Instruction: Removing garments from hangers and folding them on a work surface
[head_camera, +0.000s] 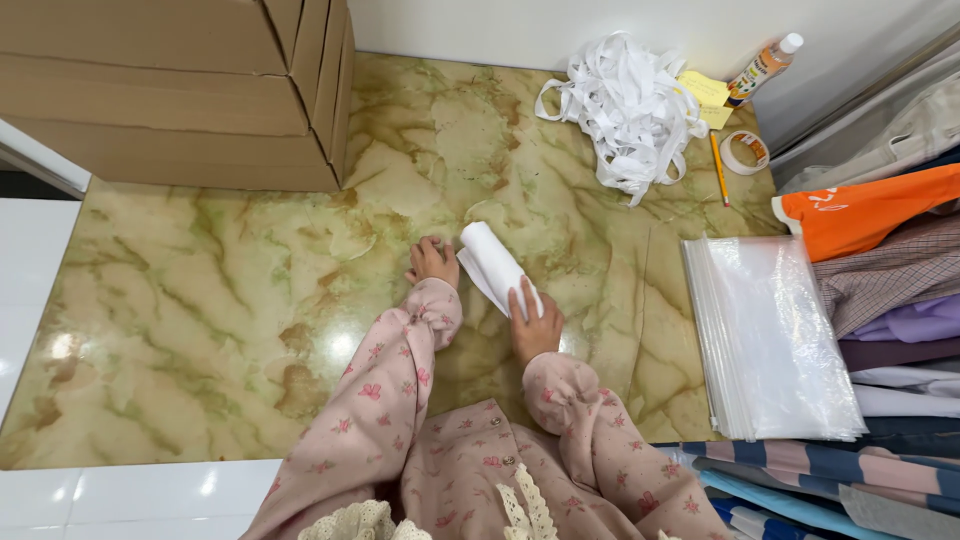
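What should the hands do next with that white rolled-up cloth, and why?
Probably carry the white rolled cloth toward the stack of clear bags. The right hand already grips its near end, the left hand rests beside it, and it looks fully rolled.

A stack of brown cardboard boxes (170, 90) stands at the far left corner of the green-veined marble counter (220, 300), their flat sides and flaps facing the counter. At the counter's right edge lies a thick pile of clear plastic zip bags (770, 335), rectangular and glossy, stacked flat. At the far right corner a small plastic bottle (762, 68) with an orange label and a white cap lies tilted against the wall, just beside yellow sticky notes (708, 95).
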